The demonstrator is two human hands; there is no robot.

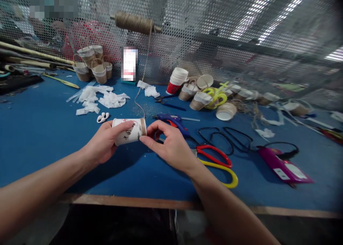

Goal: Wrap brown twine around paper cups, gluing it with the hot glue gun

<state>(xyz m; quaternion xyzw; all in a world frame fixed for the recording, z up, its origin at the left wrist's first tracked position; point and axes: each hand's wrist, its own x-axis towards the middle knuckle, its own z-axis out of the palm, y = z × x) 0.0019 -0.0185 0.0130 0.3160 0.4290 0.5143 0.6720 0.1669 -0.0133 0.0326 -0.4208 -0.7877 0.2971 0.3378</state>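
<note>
Paper cup [132,135] tipped sideways above the worktop [53,137], in your left hand's [103,143] grip.
Your right hand [171,145] touches its twine band [144,126], pinch unclear; likely winding, the next turn needing taut twine.

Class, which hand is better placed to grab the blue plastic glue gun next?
Probably the right hand: it is nearer the glue gun, while the left hand grips the white printed paper cup.
</note>
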